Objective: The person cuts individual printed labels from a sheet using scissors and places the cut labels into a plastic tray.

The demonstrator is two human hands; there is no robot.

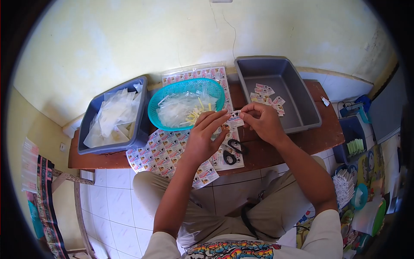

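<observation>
Between my hands is a small printed label (235, 119), near the middle of the wooden table. My right hand (264, 123) pinches its right edge between thumb and fingers. My left hand (207, 134) is at its left side, fingers extended and apart from the thumb; whether they touch the label is unclear. Just left of my left hand stands a turquoise basket (154, 117) with clear plastic bags and yellow strips. Black-handled scissors (230, 157) lie below my hands on printed label sheets (164, 151). More cut labels (264, 90) lie in the grey bin (302, 93) at the right.
A blue-grey bin (141, 101) with translucent plastic bags stands at the table's left. The wooden table (325, 129) reaches the tiled wall base. Beyond its right end, a dark bin (342, 151) holds green-white bundles on the floor. My knees are under the front edge.
</observation>
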